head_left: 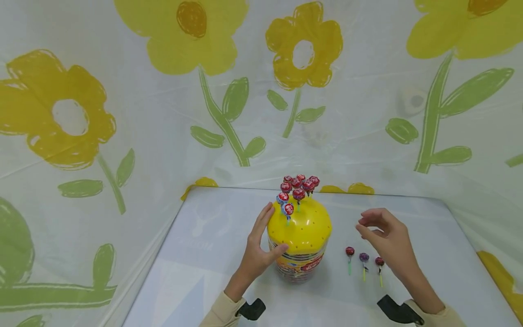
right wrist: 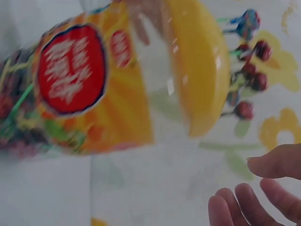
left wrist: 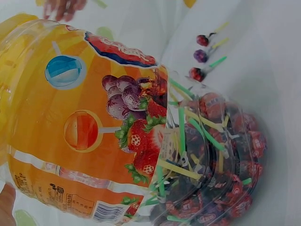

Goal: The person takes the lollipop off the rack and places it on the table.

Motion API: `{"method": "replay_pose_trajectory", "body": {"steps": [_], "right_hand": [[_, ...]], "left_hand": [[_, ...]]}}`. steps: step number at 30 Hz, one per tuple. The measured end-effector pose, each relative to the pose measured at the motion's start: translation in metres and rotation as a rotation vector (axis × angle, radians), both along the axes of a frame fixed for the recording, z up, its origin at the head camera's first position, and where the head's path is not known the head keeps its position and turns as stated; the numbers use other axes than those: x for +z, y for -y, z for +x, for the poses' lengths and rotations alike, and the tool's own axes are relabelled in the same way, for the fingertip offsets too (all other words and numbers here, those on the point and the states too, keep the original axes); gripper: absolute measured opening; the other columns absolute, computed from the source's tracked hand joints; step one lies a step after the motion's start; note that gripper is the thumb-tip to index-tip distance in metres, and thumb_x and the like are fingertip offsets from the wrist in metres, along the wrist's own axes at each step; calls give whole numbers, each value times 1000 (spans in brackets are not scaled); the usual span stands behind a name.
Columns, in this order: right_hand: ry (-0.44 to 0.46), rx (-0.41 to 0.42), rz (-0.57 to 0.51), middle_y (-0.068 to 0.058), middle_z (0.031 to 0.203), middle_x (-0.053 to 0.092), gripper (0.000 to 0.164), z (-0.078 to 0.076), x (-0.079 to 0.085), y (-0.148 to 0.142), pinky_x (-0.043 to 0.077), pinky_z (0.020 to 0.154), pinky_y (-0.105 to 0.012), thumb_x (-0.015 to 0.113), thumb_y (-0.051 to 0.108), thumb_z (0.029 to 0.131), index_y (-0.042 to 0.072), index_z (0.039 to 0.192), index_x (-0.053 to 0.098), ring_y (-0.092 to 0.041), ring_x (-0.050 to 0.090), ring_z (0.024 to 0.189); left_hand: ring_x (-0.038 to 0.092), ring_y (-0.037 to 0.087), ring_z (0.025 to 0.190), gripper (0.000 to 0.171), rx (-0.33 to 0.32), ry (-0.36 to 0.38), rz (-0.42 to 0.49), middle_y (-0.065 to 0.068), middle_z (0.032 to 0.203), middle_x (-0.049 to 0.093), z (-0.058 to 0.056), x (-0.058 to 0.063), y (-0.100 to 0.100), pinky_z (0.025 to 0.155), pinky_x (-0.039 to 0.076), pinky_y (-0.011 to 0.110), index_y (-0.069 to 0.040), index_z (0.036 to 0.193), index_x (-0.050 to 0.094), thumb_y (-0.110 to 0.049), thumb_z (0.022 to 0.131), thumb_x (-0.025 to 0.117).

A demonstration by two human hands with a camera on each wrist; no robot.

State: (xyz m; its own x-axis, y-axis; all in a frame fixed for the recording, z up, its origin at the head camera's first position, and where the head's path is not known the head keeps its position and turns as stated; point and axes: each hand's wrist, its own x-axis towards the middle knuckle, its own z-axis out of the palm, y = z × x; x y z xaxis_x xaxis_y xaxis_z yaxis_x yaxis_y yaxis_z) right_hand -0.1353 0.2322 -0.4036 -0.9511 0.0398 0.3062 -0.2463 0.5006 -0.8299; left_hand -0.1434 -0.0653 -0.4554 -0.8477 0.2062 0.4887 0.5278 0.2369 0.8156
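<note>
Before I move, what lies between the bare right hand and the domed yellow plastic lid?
In the head view, only bare white tabletop shows between the right hand and the lid; three red and purple lollipops lie lower in frame.

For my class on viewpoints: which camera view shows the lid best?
The head view: it shows the lid nearly whole from above, with lollipops in it. The left wrist view cuts it off at the left edge; the right wrist view shows it side-on, blurred.
</note>
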Motion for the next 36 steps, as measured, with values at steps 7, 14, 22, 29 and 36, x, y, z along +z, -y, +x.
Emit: {"method": "replay_pose_trajectory", "body": {"steps": [7, 14, 22, 29, 36], "right_hand": [[-97, 80, -57, -4, 98, 61, 25, -3, 32, 33, 53, 74, -14, 70, 4, 84, 4, 106, 59, -7, 60, 89], [-178, 177, -98, -5, 99, 62, 27, -9, 48, 57, 53, 76, -16, 70, -1, 82, 1, 107, 59, -12, 61, 90], [-228, 227, -80, -5, 101, 63, 28, -15, 57, 77, 53, 76, -17, 71, -2, 81, 2, 107, 60, -17, 62, 91], [-233, 244, -50, -4, 103, 63, 32, -18, 57, 89, 54, 76, -20, 72, -1, 80, 3, 109, 59, -16, 62, 93], [-235, 259, -61, -3, 103, 64, 38, -23, 51, 100, 56, 76, -25, 72, -1, 80, 6, 114, 57, -16, 63, 93]], "left_hand": [[27, 20, 140, 75, 4, 3, -5, 3, 155, 21, -5, -12, 1, 108, 31, 47, -19, 148, 30, -37, 85, 65], [27, 24, 139, 74, 4, 8, 12, 11, 154, 23, -6, -14, 0, 107, 30, 50, -10, 147, 32, -26, 83, 67], [26, 19, 140, 74, 10, 11, 5, -1, 156, 21, -7, -13, 0, 108, 32, 44, -22, 148, 30, -38, 85, 65], [26, 19, 140, 74, 5, 5, 2, -1, 156, 20, -6, -13, 1, 108, 31, 44, -22, 149, 30, -40, 86, 65], [26, 19, 140, 74, 4, 7, 1, 5, 156, 21, -6, -12, 3, 108, 31, 44, -22, 149, 30, -40, 86, 64]]}}
